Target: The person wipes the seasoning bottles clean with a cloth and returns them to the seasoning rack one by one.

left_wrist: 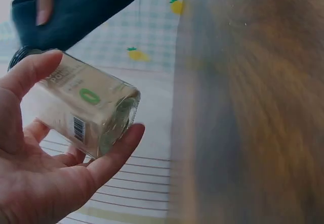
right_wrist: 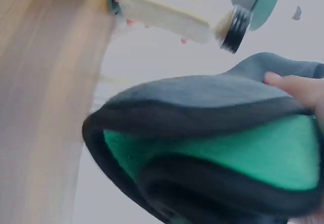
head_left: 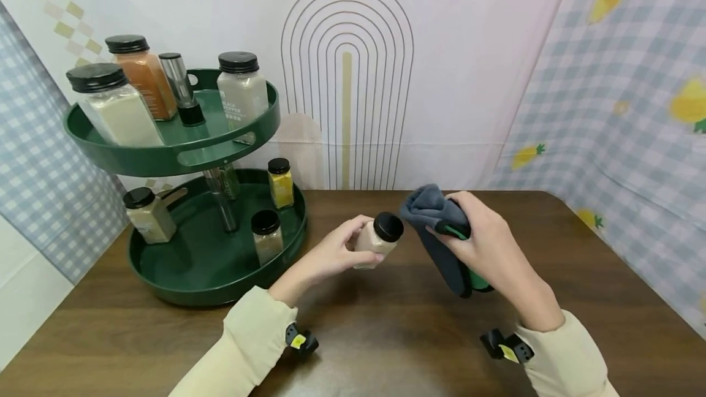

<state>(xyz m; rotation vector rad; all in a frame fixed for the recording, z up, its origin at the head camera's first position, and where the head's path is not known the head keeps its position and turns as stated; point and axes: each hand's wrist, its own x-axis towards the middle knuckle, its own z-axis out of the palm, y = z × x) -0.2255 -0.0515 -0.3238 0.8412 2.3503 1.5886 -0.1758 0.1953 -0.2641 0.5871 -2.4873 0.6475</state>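
My left hand (head_left: 339, 247) grips a small clear spice jar (head_left: 372, 242) with a black lid, tilted so the lid points up and to the right. Pale powder fills the jar, and its label with a green ring and a barcode shows in the left wrist view. A folded cloth (head_left: 432, 219), grey on one face and green on the other with black edging, is held by my right hand (head_left: 488, 234). In the head view the cloth's left end lies right beside the jar's lid. Both hands are over the brown table (head_left: 380, 336).
On the left stands a two-tier green turntable rack (head_left: 160, 287). Its upper tier bears large jars, one of them orange (head_left: 144, 78), and a silver cylinder (head_left: 179, 84). Small jars, including a yellow one (head_left: 281, 184), stand on the lower tier. A patterned curtain (head_left: 458, 78) hangs behind.
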